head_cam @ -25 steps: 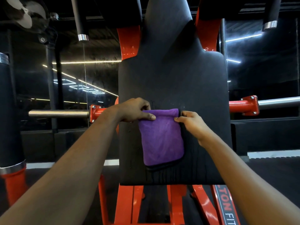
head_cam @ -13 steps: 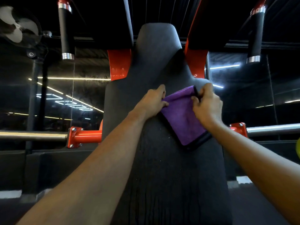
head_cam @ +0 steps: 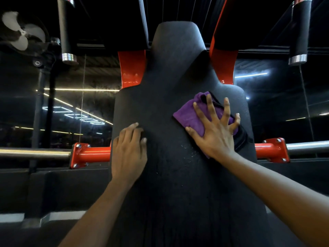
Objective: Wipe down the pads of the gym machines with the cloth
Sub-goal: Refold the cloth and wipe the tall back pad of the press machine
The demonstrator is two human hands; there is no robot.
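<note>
On black upholstered back pad [head_cam: 178, 175]: purple folded cloth [head_cam: 187, 116], pressed under my right hand [head_cam: 216, 138], fingers splayed.
Left hand [head_cam: 129, 155]: resting flat, fingers loose.

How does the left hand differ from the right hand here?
The right hand presses the purple cloth with fingers spread wide; the left hand touches the bare black pad, fingers close together. The right hand sits higher than the left hand. Both rest on the pad.
</note>
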